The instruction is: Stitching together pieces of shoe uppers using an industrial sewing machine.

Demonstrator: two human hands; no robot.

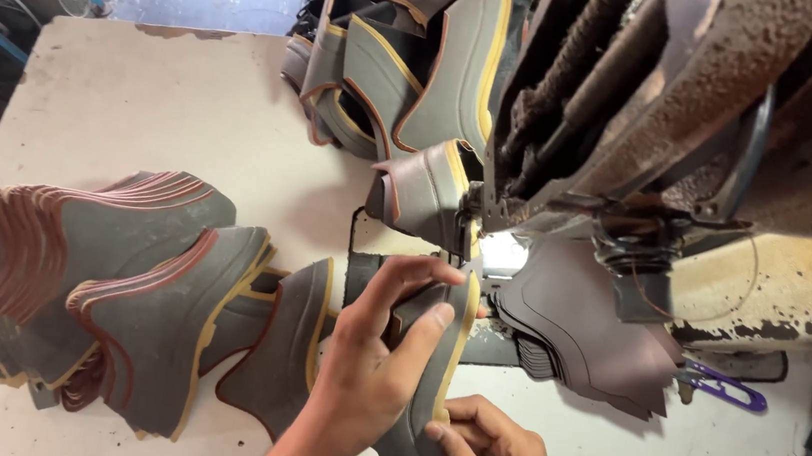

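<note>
At a sewing machine, the left hand grips a grey yellow-edged shoe upper piece near the needle; the right hand pinches its lower edge. Stacked pieces crowd the table left.

The needle area of the sewing machine is hidden behind its head, and the frame's top and right edges cut the machine off. The left hand covers part of the grey shoe upper; both forearms run out at the bottom edge. The stack of dark pieces lies partly under the machine.
</note>
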